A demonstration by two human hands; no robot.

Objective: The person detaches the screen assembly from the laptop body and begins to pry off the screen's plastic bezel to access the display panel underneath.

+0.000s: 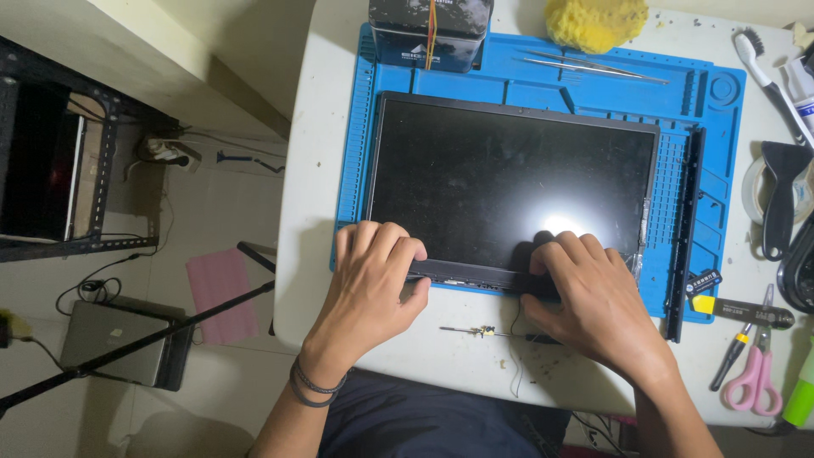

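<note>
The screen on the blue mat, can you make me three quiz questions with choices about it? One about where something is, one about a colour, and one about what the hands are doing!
1. Where does the yellow sponge lie?
A. Beyond the far edge of the blue mat
B. On the floor
C. Under the screen

2. What colour are the handles of the scissors?
A. Green
B. Pink
C. Black

3. What are the two hands doing?
A. Hanging in the air above the table
B. Holding the toothbrush
C. Pressing on the near edge of the screen

Answers:
1. A, the sponge sits at the top, past the mat.
2. B, the loops are pink, on the table at the right.
3. C, the left hand and the right hand both have fingers on the screen's bottom edge.
</note>
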